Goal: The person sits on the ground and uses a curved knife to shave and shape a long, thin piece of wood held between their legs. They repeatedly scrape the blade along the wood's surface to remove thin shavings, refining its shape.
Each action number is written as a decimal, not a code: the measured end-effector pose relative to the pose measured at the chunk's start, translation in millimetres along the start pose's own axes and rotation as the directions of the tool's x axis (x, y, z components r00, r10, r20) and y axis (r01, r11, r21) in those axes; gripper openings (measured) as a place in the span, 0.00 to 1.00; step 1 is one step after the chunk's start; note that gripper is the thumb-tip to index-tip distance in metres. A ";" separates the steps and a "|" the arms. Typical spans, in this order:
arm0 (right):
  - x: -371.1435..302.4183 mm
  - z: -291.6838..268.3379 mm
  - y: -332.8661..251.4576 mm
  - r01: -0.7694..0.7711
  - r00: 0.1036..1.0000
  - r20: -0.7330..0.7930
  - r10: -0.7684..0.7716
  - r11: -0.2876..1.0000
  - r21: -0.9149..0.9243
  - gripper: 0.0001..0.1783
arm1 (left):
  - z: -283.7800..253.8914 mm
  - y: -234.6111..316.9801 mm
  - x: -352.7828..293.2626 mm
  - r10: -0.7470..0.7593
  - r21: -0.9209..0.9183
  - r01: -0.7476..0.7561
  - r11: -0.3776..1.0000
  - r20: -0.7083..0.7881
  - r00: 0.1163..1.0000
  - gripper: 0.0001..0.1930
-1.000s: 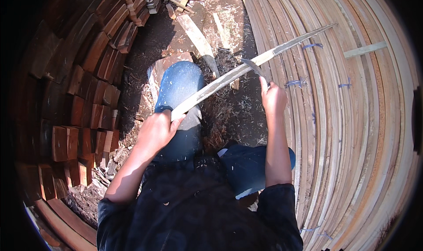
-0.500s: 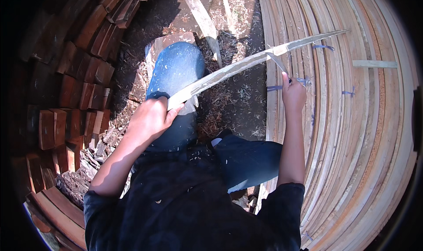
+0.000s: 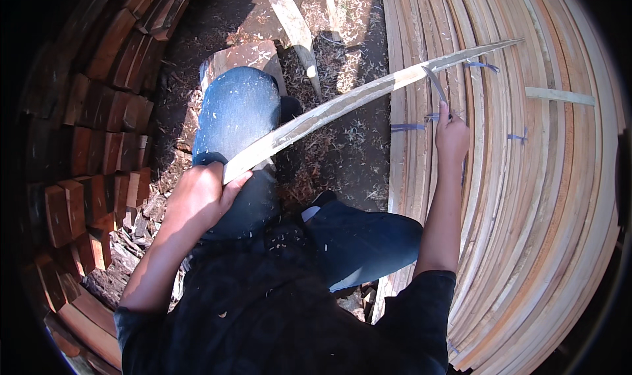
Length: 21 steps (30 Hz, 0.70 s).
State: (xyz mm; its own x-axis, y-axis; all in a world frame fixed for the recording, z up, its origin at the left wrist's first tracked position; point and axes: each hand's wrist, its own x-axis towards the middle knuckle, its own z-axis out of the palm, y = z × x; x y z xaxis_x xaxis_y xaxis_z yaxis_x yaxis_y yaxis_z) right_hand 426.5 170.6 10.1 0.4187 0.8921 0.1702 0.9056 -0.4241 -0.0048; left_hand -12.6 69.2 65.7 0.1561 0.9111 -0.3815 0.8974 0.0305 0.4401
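Note:
My left hand (image 3: 201, 194) is closed around the near end of a long wooden strip (image 3: 349, 106), beside my bent knee. The strip slants up to the right, with its far, tapering end over stacked boards. Its surface is patchy, pale in places and greyish-brown in others. My right hand (image 3: 453, 136) grips a tool with a thin, curved metal blade (image 3: 436, 84), which looks like a sickle or curved knife. The blade's tip meets the strip toward its far end. Most of the handle is hidden in my fist.
Long sawn boards (image 3: 526, 243) are stacked on the right, with blue ties (image 3: 408, 127) and a short pale slat (image 3: 559, 96) among them. Stacked reddish timber (image 3: 85, 151) stands on the left. A wooden block (image 3: 253, 57), a loose pointed board (image 3: 293, 26) and shavings lie on the ground ahead.
My right hand and the blade have moved right and slightly farther down the strip toward its far end. My left hand and the strip's near end have shifted left and a little nearer.

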 end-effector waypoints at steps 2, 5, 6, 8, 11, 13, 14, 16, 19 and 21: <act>-3.2 3.6 -1.8 -0.003 1.000 0.006 0.003 1.000 0.026 0.35 | 1.9 0.1 5.6 -0.011 -0.014 0.011 1.000 0.005 1.000 0.24; -24.5 2.3 -17.9 0.015 0.999 0.047 -0.022 0.989 0.145 0.34 | -1.6 3.2 9.2 -0.006 -0.051 0.009 0.999 0.050 0.999 0.22; -35.1 0.1 -37.0 0.090 0.994 0.049 -0.100 0.979 0.181 0.32 | -4.2 6.3 5.3 -0.047 0.003 0.047 0.999 0.028 0.998 0.22; -57.3 -14.3 -77.0 0.171 0.976 0.085 -0.198 0.952 0.254 0.29 | -4.4 2.8 1.7 -0.056 -0.007 0.056 0.998 0.021 0.998 0.24; -54.8 -11.7 -88.0 0.327 0.941 -0.008 -0.339 0.902 0.281 0.29 | -0.6 -1.0 3.9 -0.031 -0.040 0.031 0.999 0.013 0.999 0.23; -18.5 -1.7 -61.3 0.173 0.983 0.030 -0.181 0.969 0.177 0.33 | 1.6 -0.6 5.6 -0.013 0.006 0.013 1.000 -0.003 1.000 0.23; 7.8 5.6 -36.7 0.049 0.998 0.032 -0.053 0.992 0.118 0.35 | 3.5 -1.7 5.8 -0.007 0.030 0.008 1.000 -0.018 1.000 0.23; 42.2 3.8 9.5 -0.092 0.986 0.140 0.091 0.996 -0.002 0.37 | 4.7 -1.8 6.2 -0.007 0.014 0.007 1.000 -0.010 1.000 0.23; 43.7 2.7 13.2 -0.065 0.993 0.100 0.066 0.998 -0.018 0.37 | 0.8 1.5 10.3 -0.022 -0.004 0.022 1.000 0.005 1.000 0.23; 33.4 13.2 4.7 -0.067 0.996 0.064 0.064 0.996 0.053 0.36 | -1.3 2.3 11.3 -0.035 -0.003 0.035 0.999 0.012 0.999 0.23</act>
State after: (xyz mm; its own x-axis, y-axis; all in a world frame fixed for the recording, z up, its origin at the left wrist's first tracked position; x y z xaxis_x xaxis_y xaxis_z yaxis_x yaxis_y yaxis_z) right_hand 445.6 200.4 2.7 0.4792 0.8713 0.1062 0.8777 -0.4743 -0.0688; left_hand -9.3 80.0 63.4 0.1295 0.9044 -0.4067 0.9010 0.0640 0.4292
